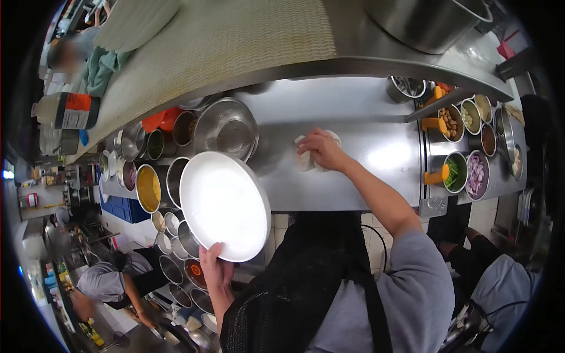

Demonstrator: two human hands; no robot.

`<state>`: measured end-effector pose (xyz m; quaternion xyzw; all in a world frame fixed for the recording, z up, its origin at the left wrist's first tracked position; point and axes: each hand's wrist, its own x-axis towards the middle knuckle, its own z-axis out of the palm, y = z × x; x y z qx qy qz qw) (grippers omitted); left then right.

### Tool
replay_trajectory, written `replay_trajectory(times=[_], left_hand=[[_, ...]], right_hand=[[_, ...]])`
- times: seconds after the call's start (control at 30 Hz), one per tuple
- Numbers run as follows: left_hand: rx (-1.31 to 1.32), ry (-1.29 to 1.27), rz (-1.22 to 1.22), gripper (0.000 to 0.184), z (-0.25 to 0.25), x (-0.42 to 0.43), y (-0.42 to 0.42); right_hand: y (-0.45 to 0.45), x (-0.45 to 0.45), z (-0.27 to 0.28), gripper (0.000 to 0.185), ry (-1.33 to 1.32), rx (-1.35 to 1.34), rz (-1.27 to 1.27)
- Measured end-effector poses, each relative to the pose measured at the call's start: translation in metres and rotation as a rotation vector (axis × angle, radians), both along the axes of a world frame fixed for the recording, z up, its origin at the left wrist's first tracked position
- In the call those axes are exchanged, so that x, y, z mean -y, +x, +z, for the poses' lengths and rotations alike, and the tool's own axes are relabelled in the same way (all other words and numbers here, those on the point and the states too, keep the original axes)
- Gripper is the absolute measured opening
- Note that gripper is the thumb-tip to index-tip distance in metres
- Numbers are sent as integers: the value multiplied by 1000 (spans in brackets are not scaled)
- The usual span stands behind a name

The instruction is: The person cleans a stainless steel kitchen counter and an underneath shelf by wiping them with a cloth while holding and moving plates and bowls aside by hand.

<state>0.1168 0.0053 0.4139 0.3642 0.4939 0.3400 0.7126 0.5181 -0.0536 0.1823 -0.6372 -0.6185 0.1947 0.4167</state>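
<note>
Cloth (304, 160), pale and crumpled, lies bunched on the steel table (353, 191) in the grasp of the right hand (321, 149), while the left hand (216, 269) grips a white shallow bowl (220, 206) by its near rim, thumb uppermost, just beside a perforated metal colander (235, 130).

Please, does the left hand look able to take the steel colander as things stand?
Probably not: the left hand holds the white bowl, which in this view lies between the hand and the steel colander.
</note>
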Motion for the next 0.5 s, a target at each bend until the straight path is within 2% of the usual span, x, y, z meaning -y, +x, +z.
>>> replay_trajectory(times=[0.03,0.1,0.17,0.23,0.27,0.33,0.37,0.4,0.47,0.5], left_hand=[[3,2,-8,69,0,-2,5],[12,-10,-45,70,0,-2,9],[-13,2,-69,73,-1,0,10],[-39,20,-90,76,1,0,10],[-25,28,-92,76,2,3,9],[-14,37,-91,76,4,8,6],[-14,47,-89,76,5,10,3],[-14,58,-85,75,5,11,3],[-27,57,-80,74,7,14,1],[-29,56,-77,74,8,15,1]], right_hand=[[10,8,6,42,2,3,-8],[37,22,19,40,188,-494,-296],[87,35,49,40,211,-252,-524],[133,40,36,46,26,198,-792],[142,30,23,46,31,195,-794],[151,10,-19,58,-253,365,-1201],[149,-5,-30,68,-229,497,-1216],[142,-23,-31,68,-227,492,-1215],[115,-65,-27,75,-293,560,-1367],[102,-77,-21,80,-332,549,-1331]])
